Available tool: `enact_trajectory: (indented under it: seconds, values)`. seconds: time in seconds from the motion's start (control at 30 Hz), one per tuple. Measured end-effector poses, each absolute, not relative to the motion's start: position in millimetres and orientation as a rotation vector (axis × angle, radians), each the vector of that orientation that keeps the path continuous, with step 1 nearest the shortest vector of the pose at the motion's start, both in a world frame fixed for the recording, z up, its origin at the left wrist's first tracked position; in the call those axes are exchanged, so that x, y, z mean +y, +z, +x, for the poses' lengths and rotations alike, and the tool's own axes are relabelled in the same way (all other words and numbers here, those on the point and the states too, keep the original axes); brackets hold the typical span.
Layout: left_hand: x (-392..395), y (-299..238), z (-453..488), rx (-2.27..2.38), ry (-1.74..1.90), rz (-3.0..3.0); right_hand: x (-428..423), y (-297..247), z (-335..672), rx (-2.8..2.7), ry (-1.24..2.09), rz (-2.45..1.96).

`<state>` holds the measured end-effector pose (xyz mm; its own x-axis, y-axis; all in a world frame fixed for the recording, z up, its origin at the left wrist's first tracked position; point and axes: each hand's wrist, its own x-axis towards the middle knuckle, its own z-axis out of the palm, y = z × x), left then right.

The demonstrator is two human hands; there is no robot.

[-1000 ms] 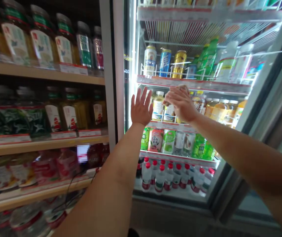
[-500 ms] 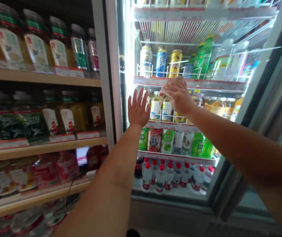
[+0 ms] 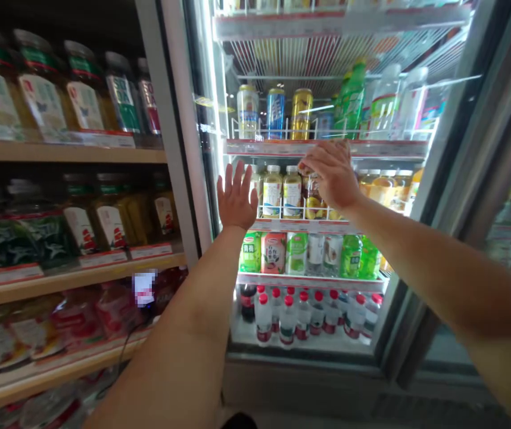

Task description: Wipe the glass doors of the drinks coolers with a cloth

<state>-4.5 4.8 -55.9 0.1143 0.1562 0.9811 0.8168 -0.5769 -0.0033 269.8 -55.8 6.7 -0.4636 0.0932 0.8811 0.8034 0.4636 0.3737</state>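
My left hand (image 3: 237,198) is spread, palm toward the glass door (image 3: 309,372) of a lit drinks fridge, and appears to rest on the pane. To its right my right hand (image 3: 332,173) is raised to the glass with its fingers curled together; what lies under them, if anything, I cannot make out. Behind the glass, between the hands, stand bottles with white labels (image 3: 272,192). Above the hands are a white can (image 3: 248,113), a blue can (image 3: 276,114), a gold can (image 3: 302,113) and a green bottle (image 3: 356,98).
Wooden shelves (image 3: 59,152) with several large bottles stand to the left, and a small lit screen (image 3: 143,288) with a cable is there. Red-capped water bottles (image 3: 287,322) fill the fridge bottom. A metal door frame (image 3: 456,250) runs along the right.
The view has shifted, so the fridge contents appear further left. My right hand has moved to the right across the glass, away from my left hand, which stays spread.
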Motion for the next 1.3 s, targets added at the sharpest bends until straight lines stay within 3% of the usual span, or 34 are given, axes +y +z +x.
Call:
enact_trajectory:
  seconds: [0.2,0.37,0.57,0.7,0.93,1.13,1.3]
  values:
    - [3,-56,-5,-0.969,-1.485,-1.826,-66,-17,294,-2.226,-1.045,-0.675]
    - [2,-55,-6,-0.961,-1.498,-1.826,-67,-9,319,-1.848,-1.075,-0.766]
    - [1,-54,-5,-0.973,-1.492,-1.809,-79,-26,351,-2.125,-1.143,-0.646]
    - [0,-54,-5,-0.980,-1.478,-1.799,-85,-12,375,-1.785,-1.046,-0.798]
    - [-1,-53,-4,-0.987,-1.496,-1.807,-102,-45,409,-2.012,-1.014,-0.772]
    - [-2,-52,-3,-1.012,-1.465,-1.791,-108,-52,439,-1.548,-1.054,-0.924]
    - [-2,-53,-3,-1.001,-1.474,-1.797,-117,-84,452,-1.720,-1.057,-0.888]
